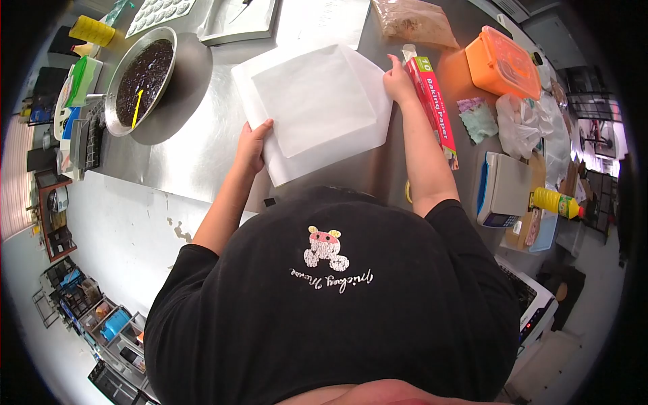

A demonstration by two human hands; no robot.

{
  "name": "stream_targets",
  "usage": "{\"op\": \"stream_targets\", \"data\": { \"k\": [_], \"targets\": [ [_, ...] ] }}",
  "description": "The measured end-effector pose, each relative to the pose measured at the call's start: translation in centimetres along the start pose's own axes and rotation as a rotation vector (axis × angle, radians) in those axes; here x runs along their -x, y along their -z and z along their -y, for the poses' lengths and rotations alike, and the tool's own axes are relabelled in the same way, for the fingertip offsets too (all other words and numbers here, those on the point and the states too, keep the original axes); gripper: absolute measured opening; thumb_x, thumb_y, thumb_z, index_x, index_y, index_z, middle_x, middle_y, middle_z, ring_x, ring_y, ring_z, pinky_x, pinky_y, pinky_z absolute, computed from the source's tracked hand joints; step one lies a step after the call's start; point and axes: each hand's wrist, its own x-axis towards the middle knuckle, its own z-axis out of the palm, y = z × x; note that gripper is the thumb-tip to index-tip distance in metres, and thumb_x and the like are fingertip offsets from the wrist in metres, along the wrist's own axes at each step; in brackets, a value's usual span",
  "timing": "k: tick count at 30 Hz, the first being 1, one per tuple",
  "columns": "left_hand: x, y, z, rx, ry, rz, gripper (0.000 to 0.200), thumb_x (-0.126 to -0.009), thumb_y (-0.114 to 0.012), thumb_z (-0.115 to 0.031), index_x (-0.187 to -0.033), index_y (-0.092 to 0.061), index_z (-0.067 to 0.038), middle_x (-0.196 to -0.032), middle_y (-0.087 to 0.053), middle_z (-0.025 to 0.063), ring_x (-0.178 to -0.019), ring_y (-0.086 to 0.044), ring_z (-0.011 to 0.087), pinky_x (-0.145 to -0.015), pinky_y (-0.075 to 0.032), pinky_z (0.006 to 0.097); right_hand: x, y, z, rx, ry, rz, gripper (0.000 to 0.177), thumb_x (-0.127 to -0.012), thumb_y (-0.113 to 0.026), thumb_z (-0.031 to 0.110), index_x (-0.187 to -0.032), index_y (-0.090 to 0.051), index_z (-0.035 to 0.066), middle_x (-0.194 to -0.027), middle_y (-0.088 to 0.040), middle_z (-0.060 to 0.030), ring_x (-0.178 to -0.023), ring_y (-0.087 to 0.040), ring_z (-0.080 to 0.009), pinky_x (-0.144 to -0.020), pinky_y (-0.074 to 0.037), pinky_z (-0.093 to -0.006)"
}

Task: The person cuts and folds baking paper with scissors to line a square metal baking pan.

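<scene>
A sheet of white baking paper is spread in front of me, with a squared, creased rectangle showing in its middle. My left hand grips its lower left edge, thumb on top and the other fingers hidden underneath. At the right edge, my right hand is closed on the paper with its thumb pointing up. Just beside that hand and forearm lies a red and green baking paper box, its far end flap open.
A metal bowl of dark mixture with a yellow utensil stands at left on the steel table. A rectangular tray lies behind. At right are an orange container, plastic bags and a scale.
</scene>
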Motion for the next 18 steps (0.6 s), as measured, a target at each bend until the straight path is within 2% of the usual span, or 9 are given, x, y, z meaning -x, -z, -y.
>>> {"op": "stream_targets", "data": {
  "k": [18],
  "targets": [
    [0.07, 0.03, -0.21, 0.003, 0.008, -0.003, 0.054, -0.083, -0.064, -0.024, -0.122, -0.036, -0.001, -0.110, -0.054, 0.0155, -0.096, -0.057, 0.0251, -0.082, -0.050, 0.0409, 0.45, -0.09, 0.16, -0.003, -0.009, -0.007, 0.050, -0.081, -0.043, 0.009, -0.132, -0.040, 0.008, -0.089, -0.062, -0.0188, -0.087, -0.061, -0.0335, -0.078, -0.046, -0.0415]
  ]
}}
